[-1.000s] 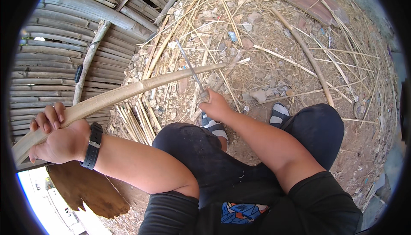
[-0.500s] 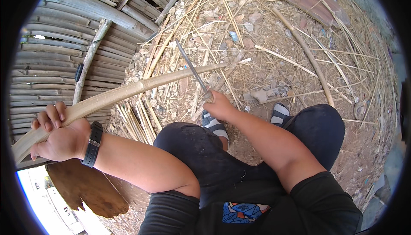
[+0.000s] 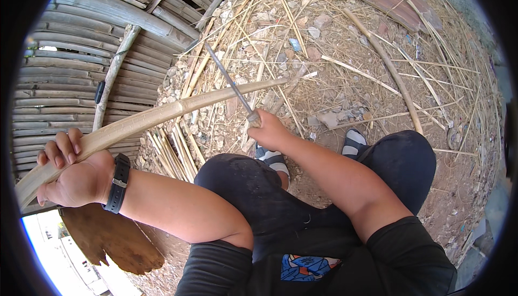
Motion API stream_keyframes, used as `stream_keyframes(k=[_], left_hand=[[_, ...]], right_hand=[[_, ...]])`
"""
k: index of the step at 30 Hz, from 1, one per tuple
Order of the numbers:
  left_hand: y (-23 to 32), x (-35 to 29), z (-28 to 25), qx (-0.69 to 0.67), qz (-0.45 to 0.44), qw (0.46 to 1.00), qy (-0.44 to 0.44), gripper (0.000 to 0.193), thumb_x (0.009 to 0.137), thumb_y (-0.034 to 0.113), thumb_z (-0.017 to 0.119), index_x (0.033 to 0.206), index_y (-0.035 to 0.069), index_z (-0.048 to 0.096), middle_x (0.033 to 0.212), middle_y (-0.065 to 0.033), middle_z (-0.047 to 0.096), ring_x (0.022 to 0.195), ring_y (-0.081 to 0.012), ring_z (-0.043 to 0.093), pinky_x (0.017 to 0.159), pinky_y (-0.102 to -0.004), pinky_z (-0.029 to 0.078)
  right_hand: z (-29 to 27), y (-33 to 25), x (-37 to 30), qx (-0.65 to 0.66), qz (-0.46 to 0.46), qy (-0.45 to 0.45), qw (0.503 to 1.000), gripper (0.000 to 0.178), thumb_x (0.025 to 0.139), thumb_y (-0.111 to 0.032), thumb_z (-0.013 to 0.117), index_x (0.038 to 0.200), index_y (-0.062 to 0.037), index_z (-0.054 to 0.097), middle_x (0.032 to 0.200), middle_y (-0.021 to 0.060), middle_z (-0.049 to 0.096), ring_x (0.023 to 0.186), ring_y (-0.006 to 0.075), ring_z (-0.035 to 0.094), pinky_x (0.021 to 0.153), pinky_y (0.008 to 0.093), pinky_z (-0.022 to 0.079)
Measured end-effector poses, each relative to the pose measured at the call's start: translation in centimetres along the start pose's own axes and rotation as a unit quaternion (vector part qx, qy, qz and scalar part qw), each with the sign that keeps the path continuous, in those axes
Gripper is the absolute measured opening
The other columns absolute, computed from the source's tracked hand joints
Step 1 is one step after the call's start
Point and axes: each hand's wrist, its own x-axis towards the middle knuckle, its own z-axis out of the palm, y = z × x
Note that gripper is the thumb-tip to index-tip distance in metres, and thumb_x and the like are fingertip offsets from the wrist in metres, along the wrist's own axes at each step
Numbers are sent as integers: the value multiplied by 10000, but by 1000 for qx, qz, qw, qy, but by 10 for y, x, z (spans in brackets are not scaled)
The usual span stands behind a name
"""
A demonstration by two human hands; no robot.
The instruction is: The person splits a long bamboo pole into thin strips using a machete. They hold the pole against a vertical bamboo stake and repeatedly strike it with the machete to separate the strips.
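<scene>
The long bamboo piece [image 3: 162,114] slants from in front of the bamboo wall [image 3: 70,90] to its right. The left hand [image 3: 81,176] grips the wide end; the right hand [image 3: 268,130], right of the wall, closes around a knife [image 3: 229,79]. The bamboo looks stiff, rather light, best held there, at its wide end

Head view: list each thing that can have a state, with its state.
Long pale bamboo piece: slanting, gripped.
Thin grey metal blade: unsheathed, crossing the bamboo in view, contact unclear.
Bare left hand: closed around the bamboo.
Bare right hand: closed on the blade's handle.
Black wrist strap: buckled.
Curved brown wooden stick: lying on the littered ground.
Slim pale sticks: lying bunched.
</scene>
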Motion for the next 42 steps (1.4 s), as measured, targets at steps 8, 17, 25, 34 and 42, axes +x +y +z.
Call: stream_keyframes(k=[8,17,25,34,42], left_hand=[[2,-3,9,-9,-18,999,26,594,974,673,303,893,104,456,636,16,386,491,-103,314,471,-237,274],[2,0,3,-10,-9,1000,-9,616,967,698,297,886,108,452,633,17,381,490,-103,306,470,-233,272],[-1,0,-1,30,-13,997,63,638,959,720,284,885,110,455,634,19,381,495,-105,308,473,-237,272],[5,-14,33,103,14,986,130,628,979,683,258,899,91,452,646,14,378,490,-112,312,463,-239,280],[6,-18,43,116,26,981,153,614,986,665,261,911,84,445,644,11,374,480,-112,304,454,-242,275]], right_hand=[[-11,37,4,-63,29,65,995,415,758,-184,663,1101,35,583,881,254,667,817,389,671,753,441,519],[2,-17,-5,-76,-90,-24,993,550,780,-200,676,1253,50,547,906,237,672,826,349,668,777,419,519],[-16,27,3,-109,16,15,994,473,773,-215,668,1170,26,582,907,244,672,822,351,673,760,431,526],[1,-19,-6,-98,-65,-6,993,472,780,-193,680,1174,40,565,844,245,678,771,377,680,730,455,526],[-15,-7,-3,-80,28,2,996,454,782,-200,668,1165,24,570,878,214,665,791,318,677,709,422,527]])
